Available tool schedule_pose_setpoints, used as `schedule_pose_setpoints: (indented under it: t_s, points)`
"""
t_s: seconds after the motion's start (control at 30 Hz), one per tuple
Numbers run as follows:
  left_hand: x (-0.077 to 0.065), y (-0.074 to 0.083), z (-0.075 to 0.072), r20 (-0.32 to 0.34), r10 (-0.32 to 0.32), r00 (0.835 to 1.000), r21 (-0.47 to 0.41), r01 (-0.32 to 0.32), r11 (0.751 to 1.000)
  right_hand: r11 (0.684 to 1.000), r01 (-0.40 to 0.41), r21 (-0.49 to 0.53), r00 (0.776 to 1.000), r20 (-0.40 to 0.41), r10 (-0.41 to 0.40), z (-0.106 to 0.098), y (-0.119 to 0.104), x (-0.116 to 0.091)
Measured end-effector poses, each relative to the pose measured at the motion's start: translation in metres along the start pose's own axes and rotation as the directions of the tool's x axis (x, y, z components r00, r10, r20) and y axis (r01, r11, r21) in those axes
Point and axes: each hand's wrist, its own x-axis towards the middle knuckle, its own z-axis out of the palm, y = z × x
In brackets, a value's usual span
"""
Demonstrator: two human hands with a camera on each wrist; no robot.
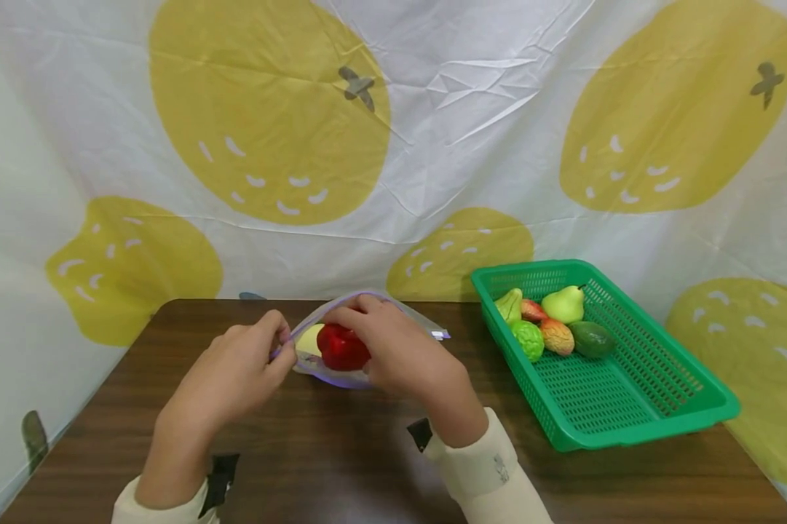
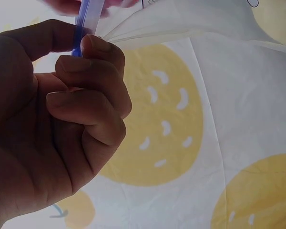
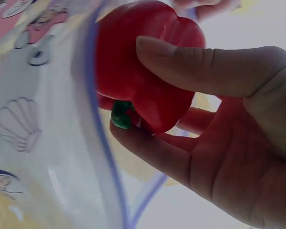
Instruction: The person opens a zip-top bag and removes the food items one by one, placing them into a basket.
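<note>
My right hand (image 1: 402, 349) grips a red bell pepper (image 1: 342, 348) at the mouth of a clear zip bag (image 1: 327, 377) with purple edging. In the right wrist view the pepper (image 3: 148, 62) shows its green stem, and part of it lies past the bag's purple zip edge (image 3: 101, 129). Thumb and index finger of my left hand (image 1: 239, 367) pinch the left end of that edging, seen as a blue-purple strip (image 2: 88, 21) in the left wrist view. Behind the pepper, a pale yellow thing (image 1: 310, 339) shows at the bag's opening.
To the right stands a green plastic basket (image 1: 668, 415) holding several fruits and vegetables, among them a pear (image 1: 563, 304) and a dark green avocado (image 1: 592, 340). The brown wooden table (image 1: 341, 466) meets a lemon-printed cloth (image 1: 432, 160) at its back edge.
</note>
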Motion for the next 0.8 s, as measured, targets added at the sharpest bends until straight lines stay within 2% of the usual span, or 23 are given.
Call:
schedule_pose_setpoints:
  t_s: [0.3, 0.8]
  points:
    - [0.000, -0.001, -0.001, 0.016, 0.002, 1.000, 0.001, -0.002, 1.000, 0.998, 0.052, 0.035, 0.998, -0.024, -0.051, -0.021, -0.013, -0.019]
    - [-0.002, -0.002, -0.001, 0.000, -0.003, 1.000, 0.004, 0.003, 1.000, 0.994, 0.062, 0.089, 0.991, -0.126, -0.050, -0.045, -0.018, -0.044]
